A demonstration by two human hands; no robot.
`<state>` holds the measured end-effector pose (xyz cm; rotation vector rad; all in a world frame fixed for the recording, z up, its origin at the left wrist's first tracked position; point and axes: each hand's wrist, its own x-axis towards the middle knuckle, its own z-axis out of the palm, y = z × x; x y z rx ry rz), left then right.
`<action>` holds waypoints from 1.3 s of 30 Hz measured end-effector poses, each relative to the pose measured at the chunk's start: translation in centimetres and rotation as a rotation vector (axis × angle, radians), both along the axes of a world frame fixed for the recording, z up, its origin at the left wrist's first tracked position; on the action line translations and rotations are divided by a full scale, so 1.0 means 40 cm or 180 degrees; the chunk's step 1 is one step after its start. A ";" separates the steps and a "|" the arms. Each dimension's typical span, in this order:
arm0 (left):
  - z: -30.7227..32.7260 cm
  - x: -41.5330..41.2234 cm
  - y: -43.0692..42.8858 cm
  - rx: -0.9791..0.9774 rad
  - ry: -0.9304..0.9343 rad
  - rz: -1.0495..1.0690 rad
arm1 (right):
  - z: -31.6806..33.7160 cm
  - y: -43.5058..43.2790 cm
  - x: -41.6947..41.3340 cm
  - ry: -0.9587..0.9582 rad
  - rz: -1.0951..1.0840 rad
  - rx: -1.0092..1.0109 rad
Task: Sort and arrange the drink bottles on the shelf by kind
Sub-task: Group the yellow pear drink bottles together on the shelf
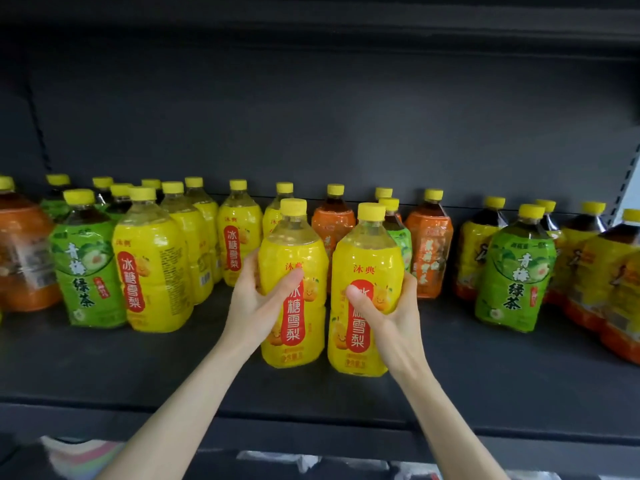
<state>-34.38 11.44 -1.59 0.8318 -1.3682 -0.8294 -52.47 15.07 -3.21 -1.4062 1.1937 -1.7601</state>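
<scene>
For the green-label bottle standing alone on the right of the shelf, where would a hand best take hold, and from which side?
Grip the green-label bottle around its labelled mid-body, probably coming from the front, the open shelf edge. It stands upright, and dark-tea bottles crowd its sides and back, while the shelf in front is bare. The narrow neck under the yellow cap offers less surface.

A dark grey shelf board (104,362) runs the full width, matte and faintly scuffed; its front lip (311,415) forms a thicker dark band along the near edge; behind rises a plain charcoal back panel (311,126) — flat, unlit, without markings; the underside of an upper shelf (311,15) shadows the top; a slotted upright (38,119) stands at left, and a paler perforated upright (628,188) at right — light is dim, even.
</scene>
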 end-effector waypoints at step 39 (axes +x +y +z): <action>-0.041 0.051 -0.312 -0.0045 -0.0005 -0.0219 | 0.002 -0.179 0.147 0.0047 -0.0525 -0.0041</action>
